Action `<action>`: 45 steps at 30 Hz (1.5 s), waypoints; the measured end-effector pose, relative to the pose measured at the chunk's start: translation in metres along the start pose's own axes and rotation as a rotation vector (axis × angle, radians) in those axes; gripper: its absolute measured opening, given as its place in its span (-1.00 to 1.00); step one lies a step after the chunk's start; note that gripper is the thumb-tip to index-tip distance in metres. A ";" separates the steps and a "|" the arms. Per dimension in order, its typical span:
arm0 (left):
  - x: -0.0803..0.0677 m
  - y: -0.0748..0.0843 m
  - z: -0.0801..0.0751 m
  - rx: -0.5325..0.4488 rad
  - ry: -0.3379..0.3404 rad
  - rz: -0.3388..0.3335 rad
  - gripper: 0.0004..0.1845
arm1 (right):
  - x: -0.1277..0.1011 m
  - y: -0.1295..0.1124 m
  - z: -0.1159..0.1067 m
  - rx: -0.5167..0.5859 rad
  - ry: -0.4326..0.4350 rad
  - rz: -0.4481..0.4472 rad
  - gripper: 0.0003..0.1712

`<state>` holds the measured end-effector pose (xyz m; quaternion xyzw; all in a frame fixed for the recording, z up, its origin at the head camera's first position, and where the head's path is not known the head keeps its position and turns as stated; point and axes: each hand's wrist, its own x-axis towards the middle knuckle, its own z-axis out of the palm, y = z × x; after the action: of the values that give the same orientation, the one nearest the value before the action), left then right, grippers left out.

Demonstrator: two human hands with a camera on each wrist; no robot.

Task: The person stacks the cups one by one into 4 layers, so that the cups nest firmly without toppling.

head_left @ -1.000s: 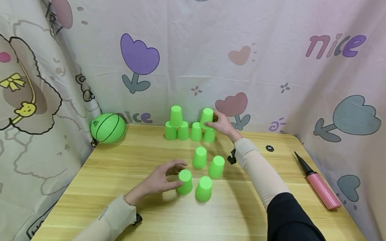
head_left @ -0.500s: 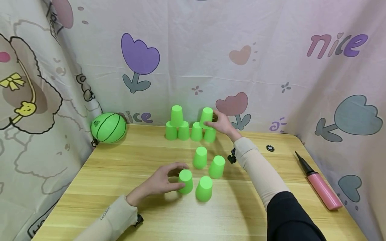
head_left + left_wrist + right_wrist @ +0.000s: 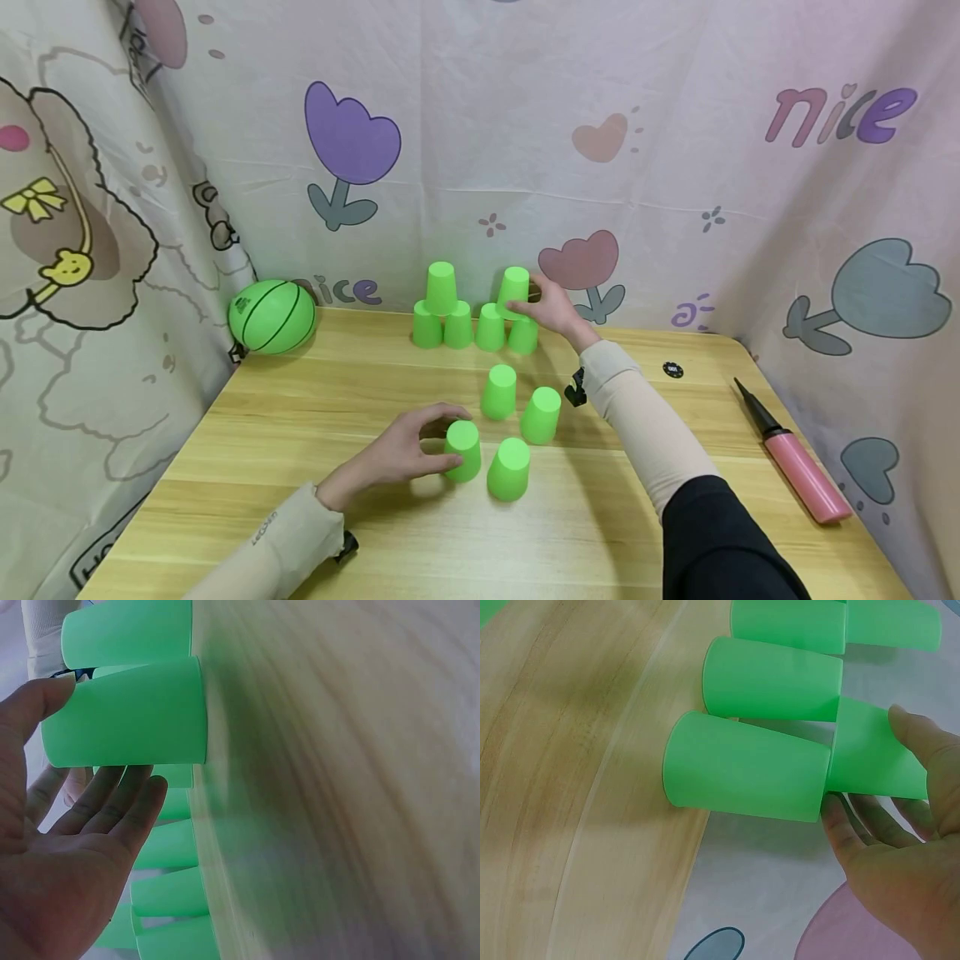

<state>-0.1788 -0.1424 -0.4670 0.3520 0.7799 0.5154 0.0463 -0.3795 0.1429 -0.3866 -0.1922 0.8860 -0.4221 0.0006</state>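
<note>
Upturned green cups stand on the wooden table (image 3: 300, 400). My left hand (image 3: 448, 437) grips one front cup (image 3: 464, 452), thumb and fingers on either side; in the left wrist view my left hand (image 3: 105, 742) closes round the same front cup (image 3: 127, 724). Three more loose cups (image 3: 508, 469) stand beside it. At the back, four cups form a row (image 3: 457, 325), with one cup (image 3: 440, 287) on its left pair. My right hand (image 3: 527, 300) holds an upper cup (image 3: 513, 290) on the right pair, where my right hand (image 3: 874, 780) pinches this upper cup (image 3: 874, 754).
A green ball (image 3: 272, 317) lies at the table's back left against the cloth wall. A pink hand pump (image 3: 798, 467) lies near the right edge, with a small black disc (image 3: 672, 369) behind it. Printed cloth (image 3: 675, 167) closes in the back and both sides.
My left hand's fingers have come down and closed round the front cup. My right hand stays on the upper cup, almost still.
</note>
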 end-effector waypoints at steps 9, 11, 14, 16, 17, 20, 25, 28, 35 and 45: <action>0.003 0.000 0.001 0.001 0.001 -0.012 -0.43 | -0.001 0.001 -0.002 0.000 0.000 0.020 -0.31; 0.003 0.000 0.001 -0.002 0.003 -0.010 -0.42 | -0.001 0.001 -0.003 -0.003 0.001 0.018 -0.31; 0.003 0.000 0.002 -0.004 0.007 -0.005 -0.41 | -0.001 0.002 -0.004 -0.006 0.005 0.016 -0.30; 0.003 -0.001 0.004 0.002 0.009 0.002 -0.41 | -0.002 0.002 -0.004 -0.001 0.006 0.015 -0.27; 0.003 -0.001 0.004 0.006 0.009 0.005 -0.41 | -0.002 0.002 -0.005 0.002 0.007 0.015 -0.25; 0.003 -0.003 0.006 0.026 0.008 0.019 -0.41 | -0.004 0.003 -0.007 0.012 0.014 0.024 -0.12; 0.004 -0.004 0.008 0.061 0.029 0.007 -0.42 | -0.013 0.000 -0.017 0.043 0.042 0.049 0.06; 0.007 -0.001 0.005 0.091 0.057 -0.024 -0.40 | -0.022 -0.002 -0.024 0.066 0.057 0.042 0.06; 0.027 0.004 -0.010 0.073 0.127 -0.084 -0.37 | -0.047 -0.003 -0.032 0.072 0.073 0.008 -0.01; 0.073 0.010 -0.037 0.147 0.294 -0.045 -0.36 | -0.093 0.007 -0.026 0.114 0.064 -0.021 -0.21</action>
<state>-0.2443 -0.1250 -0.4208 0.2575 0.8217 0.5017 -0.0829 -0.2999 0.1986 -0.3903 -0.1874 0.8581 -0.4776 -0.0210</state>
